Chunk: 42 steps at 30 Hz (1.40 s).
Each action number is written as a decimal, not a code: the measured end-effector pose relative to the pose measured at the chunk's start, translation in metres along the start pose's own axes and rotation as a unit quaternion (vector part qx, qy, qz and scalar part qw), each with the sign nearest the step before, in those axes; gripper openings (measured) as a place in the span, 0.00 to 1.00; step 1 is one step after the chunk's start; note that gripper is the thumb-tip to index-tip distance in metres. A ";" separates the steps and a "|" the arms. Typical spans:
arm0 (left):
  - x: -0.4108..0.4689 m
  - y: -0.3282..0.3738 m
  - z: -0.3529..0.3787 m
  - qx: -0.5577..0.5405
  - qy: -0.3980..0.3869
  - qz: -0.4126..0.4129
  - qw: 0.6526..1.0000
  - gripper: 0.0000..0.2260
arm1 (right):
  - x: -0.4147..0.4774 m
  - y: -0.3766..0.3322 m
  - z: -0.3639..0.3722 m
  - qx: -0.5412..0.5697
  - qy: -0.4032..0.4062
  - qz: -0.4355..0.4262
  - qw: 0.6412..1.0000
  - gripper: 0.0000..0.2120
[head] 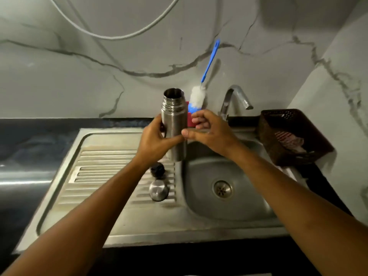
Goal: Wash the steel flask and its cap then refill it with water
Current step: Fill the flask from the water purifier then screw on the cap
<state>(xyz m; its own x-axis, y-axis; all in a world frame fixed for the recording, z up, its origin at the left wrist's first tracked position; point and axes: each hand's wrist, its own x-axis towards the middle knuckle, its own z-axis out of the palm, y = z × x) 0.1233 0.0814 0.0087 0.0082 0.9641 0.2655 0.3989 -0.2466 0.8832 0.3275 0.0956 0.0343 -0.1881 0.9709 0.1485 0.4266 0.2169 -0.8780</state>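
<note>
1. The flask [174, 120] stands upright and uncapped between the 2 hands, above the ridge where the draining board [103, 176] meets the sink bowl [239, 196]
2. The left hand [157, 140] grips its middle from the left, thumb lying across the front
3. The right hand [209, 132] sits just to the right, thumb tip touching the flask; its fingers curl in front of a red holder [190, 119], and I cannot tell whether they hold anything
4. Both forearms reach forward and converge
5. The steel cap [158, 190] and a black stopper [157, 169] lie on the draining board below the flask
6. A brush [198, 98] stands behind, left of the tap [235, 100]
</note>
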 end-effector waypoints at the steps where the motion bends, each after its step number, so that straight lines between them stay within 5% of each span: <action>1: 0.001 -0.007 -0.012 0.003 0.017 -0.012 1.000 0.28 | 0.002 0.008 0.009 -0.017 -0.018 0.016 1.000 0.27; 8: 0.005 -0.049 -0.074 0.009 0.086 -0.039 0.995 0.27 | 0.002 0.064 0.078 -0.093 -0.187 0.039 0.977 0.21; 17: -0.009 -0.083 -0.086 0.030 0.083 -0.073 0.993 0.26 | 0.025 0.088 0.150 -0.210 -0.312 -0.015 0.926 0.30; 20: -0.009 -0.085 -0.080 0.030 0.073 -0.077 0.994 0.27 | 0.023 0.094 0.153 -0.202 -0.285 -0.008 0.937 0.27; 25: -0.001 -0.070 -0.064 0.000 0.034 -0.065 0.997 0.30 | 0.023 0.075 0.103 -0.022 -0.150 0.040 0.988 0.24; 33: 0.012 -0.034 0.003 -0.052 -0.091 -0.039 0.994 0.37 | 0.003 -0.005 -0.044 0.075 0.022 0.034 0.996 0.22; 38: 0.009 -0.015 0.052 -0.061 -0.148 -0.019 0.987 0.37 | -0.018 -0.054 -0.097 0.075 0.012 -0.006 0.997 0.22; 42: 0.004 -0.012 0.084 -0.053 -0.177 -0.007 0.983 0.34 | -0.026 -0.068 -0.111 -0.040 -0.008 -0.041 0.998 0.24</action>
<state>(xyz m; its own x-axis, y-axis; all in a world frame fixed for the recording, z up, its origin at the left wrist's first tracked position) 0.1957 0.0965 -0.0337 0.3298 0.9366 0.1186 0.3038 -0.2242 0.9260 0.4012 0.0673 0.1401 -0.2386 0.9481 0.2104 0.4781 0.3033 -0.8243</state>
